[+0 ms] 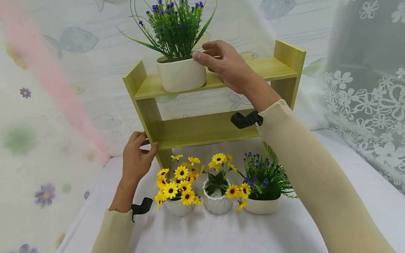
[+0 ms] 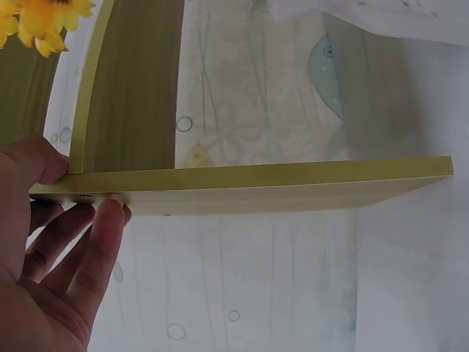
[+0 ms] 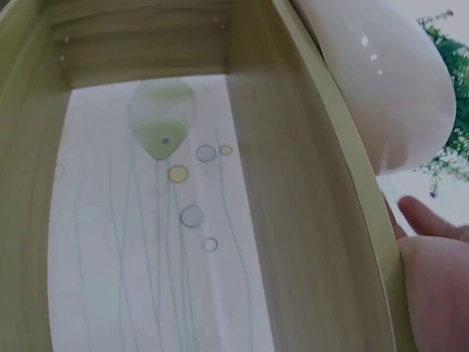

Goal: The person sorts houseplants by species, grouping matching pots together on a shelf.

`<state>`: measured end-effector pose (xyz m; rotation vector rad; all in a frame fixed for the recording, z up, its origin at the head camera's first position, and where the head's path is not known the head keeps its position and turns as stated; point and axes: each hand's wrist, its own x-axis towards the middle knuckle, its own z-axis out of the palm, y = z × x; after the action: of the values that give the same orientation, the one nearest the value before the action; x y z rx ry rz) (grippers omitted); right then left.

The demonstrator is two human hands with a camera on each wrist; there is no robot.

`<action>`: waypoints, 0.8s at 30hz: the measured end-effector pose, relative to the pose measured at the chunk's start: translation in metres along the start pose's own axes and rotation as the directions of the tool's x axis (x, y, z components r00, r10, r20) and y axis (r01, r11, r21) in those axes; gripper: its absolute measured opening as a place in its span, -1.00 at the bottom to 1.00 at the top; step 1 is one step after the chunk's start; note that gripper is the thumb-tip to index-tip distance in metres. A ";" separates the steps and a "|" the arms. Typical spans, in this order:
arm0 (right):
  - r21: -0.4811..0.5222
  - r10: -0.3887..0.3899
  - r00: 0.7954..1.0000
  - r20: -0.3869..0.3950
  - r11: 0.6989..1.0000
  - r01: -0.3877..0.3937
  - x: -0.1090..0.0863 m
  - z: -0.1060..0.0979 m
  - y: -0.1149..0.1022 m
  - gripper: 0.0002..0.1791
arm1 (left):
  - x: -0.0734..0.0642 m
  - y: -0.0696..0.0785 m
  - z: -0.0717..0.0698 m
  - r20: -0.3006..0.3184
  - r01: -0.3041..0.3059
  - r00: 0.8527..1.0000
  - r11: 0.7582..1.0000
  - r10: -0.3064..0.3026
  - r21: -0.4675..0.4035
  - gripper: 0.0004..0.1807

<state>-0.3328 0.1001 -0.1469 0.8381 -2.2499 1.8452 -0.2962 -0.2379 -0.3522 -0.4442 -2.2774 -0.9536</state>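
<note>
On the top board of a wooden shelf stands a white oval pot of artificial grass and purple flowers, toward the left end. My right hand is at the pot's right side, thumb tip right by the rim, fingers loosely bent and not wrapped round it. In the right wrist view the white pot overhangs the board edge a little, with a gap between it and the fingers. My left hand pinches the shelf's left side panel, thumb on the front edge and fingers on the outer face.
Before the shelf's base, two white pots of yellow flowers and a white oval pot with purple flowers stand on the white cloth. Patterned curtains hang behind and at both sides.
</note>
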 end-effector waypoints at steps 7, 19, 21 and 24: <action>-0.203 -0.138 0.987 -0.087 0.972 0.118 -0.027 -0.006 0.005 -0.25 | -0.001 -0.003 0.002 -0.024 -0.020 1.000 1.000 0.020 0.003 -0.56; 0.088 -0.462 0.879 -0.122 0.877 0.473 -0.107 -0.016 0.054 -0.59 | -0.001 0.002 0.003 -0.036 0.007 0.999 1.000 -0.007 0.007 -0.56; 0.095 -0.464 0.879 -0.110 0.876 0.474 -0.122 -0.015 0.063 -0.60 | -0.001 0.003 0.003 -0.038 0.008 0.999 1.000 -0.008 0.008 -0.56; 0.070 -0.440 0.896 -0.051 0.894 0.443 -0.140 -0.015 0.077 -0.61 | -0.002 0.001 0.003 -0.046 0.012 0.999 1.000 -0.011 0.014 -0.56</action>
<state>-0.2555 0.1699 -0.2691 1.2028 -1.7763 1.7199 -0.2956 -0.2346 -0.3547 -0.3997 -2.2464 -0.9430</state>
